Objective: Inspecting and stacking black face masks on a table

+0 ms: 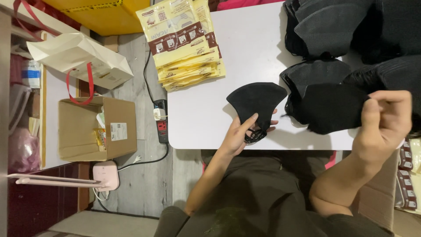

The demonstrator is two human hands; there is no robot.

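Left grip: the left hand (240, 134) is closed on a single folded black mask (256, 103), fingers pinching its narrow end where the ear loops bunch at the table's near edge
Right grip: the right hand (383, 120) is pinched shut on the edge of another black mask (335, 109) from the nearer stack of black masks (322, 77)
Lie of the single mask: flat on the white table (250, 48), its long axis running from the left hand's pinch away toward the far side, wide curved end farthest from the body
Nearer hand: the left – the right is well apart, over at the stack
Around: pile of yellow packets (186, 44) on the far left of the table; cardboard box (94, 127) and power strip (161, 125) on the floor
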